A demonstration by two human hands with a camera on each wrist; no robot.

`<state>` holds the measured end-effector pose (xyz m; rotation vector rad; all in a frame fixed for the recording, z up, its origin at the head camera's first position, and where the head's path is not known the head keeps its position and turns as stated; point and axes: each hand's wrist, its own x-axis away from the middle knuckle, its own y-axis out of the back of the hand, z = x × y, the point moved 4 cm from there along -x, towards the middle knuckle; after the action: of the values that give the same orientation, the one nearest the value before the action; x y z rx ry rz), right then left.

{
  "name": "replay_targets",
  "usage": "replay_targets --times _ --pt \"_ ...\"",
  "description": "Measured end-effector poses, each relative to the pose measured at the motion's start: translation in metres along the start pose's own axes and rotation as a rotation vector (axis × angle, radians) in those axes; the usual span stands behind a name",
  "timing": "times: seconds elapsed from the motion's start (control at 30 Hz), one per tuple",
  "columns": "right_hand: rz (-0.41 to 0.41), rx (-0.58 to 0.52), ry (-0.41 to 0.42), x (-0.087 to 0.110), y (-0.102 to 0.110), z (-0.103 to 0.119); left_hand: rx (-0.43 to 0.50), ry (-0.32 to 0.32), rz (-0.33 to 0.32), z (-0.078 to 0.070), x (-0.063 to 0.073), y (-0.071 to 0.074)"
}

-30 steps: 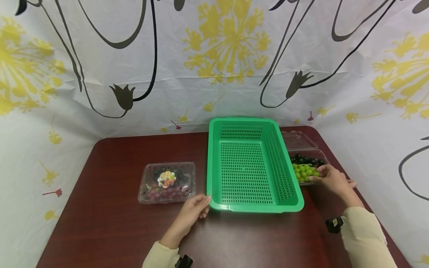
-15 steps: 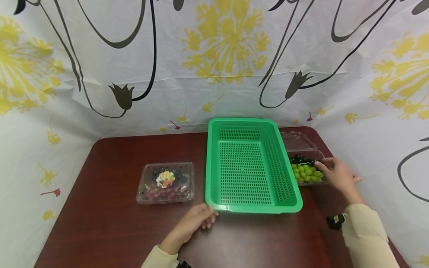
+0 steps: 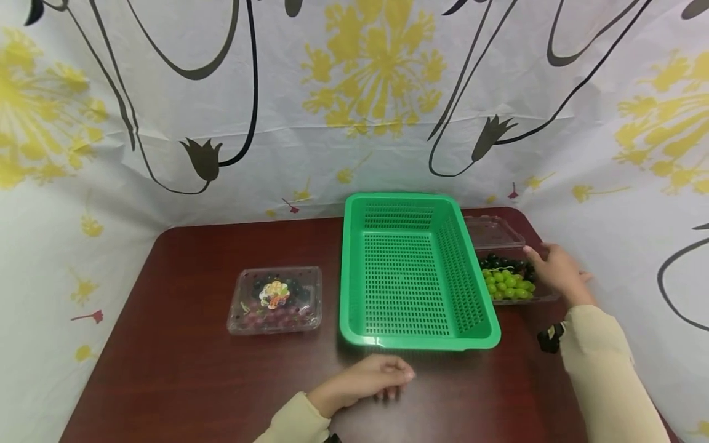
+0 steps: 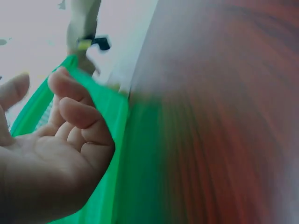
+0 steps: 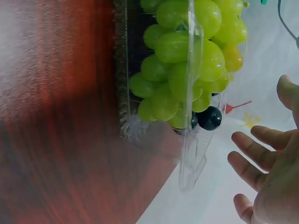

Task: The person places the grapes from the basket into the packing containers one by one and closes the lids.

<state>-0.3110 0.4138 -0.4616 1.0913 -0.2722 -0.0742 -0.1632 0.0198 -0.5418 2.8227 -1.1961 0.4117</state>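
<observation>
A bunch of green grapes (image 3: 506,284) lies in an opened clear plastic box (image 3: 545,298) at the right, in front of dark grapes (image 3: 506,264). My right hand (image 3: 560,274) hovers by the right end of this box, fingers loosely spread and holding nothing. The right wrist view shows the green grapes (image 5: 177,70) apart from the fingers (image 5: 252,158). In front of the green basket (image 3: 421,343), my left hand (image 3: 368,376) is over the table, its fingers loosely bent around nothing. In the left wrist view its palm (image 4: 51,158) overlaps the basket.
Left of the basket stands a closed clear box (image 3: 275,300) of dark and reddish grapes with a round fruit sticker. The opened box's lid (image 3: 490,232) is folded back. A patterned white cloth (image 3: 310,166) hangs behind the dark red table (image 3: 188,344).
My left hand has left the basket's near left corner and moved right and toward me. The right hand has withdrawn from the green grapes, up and to the right.
</observation>
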Motion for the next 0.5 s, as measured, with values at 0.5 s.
replay_targets --times 0.5 --pt "0.133 0.027 -0.011 -0.014 -0.009 0.016 0.383 0.165 -0.064 -0.009 -0.068 -0.083"
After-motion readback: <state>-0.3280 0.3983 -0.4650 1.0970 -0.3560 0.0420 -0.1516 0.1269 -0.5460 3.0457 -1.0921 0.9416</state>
